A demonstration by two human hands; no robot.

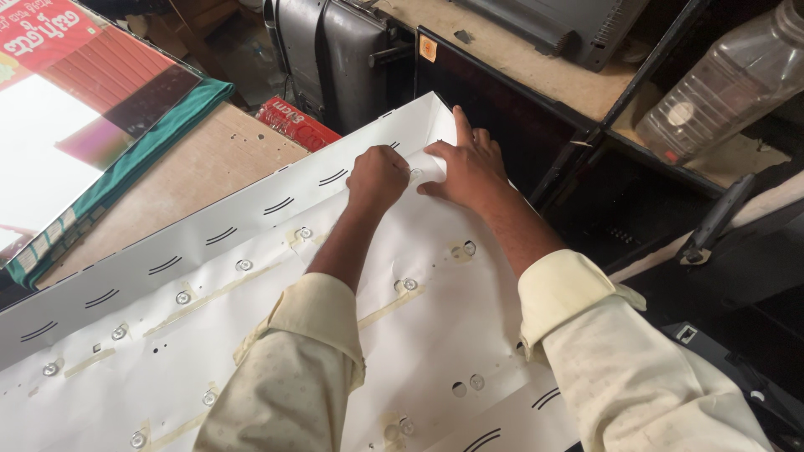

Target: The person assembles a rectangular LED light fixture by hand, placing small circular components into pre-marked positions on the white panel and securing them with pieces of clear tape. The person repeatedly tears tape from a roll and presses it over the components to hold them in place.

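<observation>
I'm looking down on a wooden counter [209, 163] in a cluttered workshop, with dark shelving and grey appliance housings [335, 50] crowding the far side. Most of the counter is covered by a large white reflector sheet [444, 335] with rows of small round lenses [243, 265] taped along pale strips.

To my left a lit panel [50, 159] with a green edge leans over the counter, and a red packet [297, 124] lies just beyond the sheet's raised border. On the shelf to the upper right a clear plastic bottle [720, 79] lies on its side; below it a dark handle-shaped part [716, 219] rests on black casings. Nothing lies between my arms and the sheet, though my cream sleeves [586, 335] hide part of its near area.

The sheet's long axis runs from lower left to upper right, and its far corner [431, 105] points up toward the shelving. My left hand [378, 177] is curled into a closed grip pressed on the sheet near that corner; what is under it I cannot tell. My right hand [469, 167] lies open and flat just beside it, fingers spread, holding nothing, only pressing on the sheet.
</observation>
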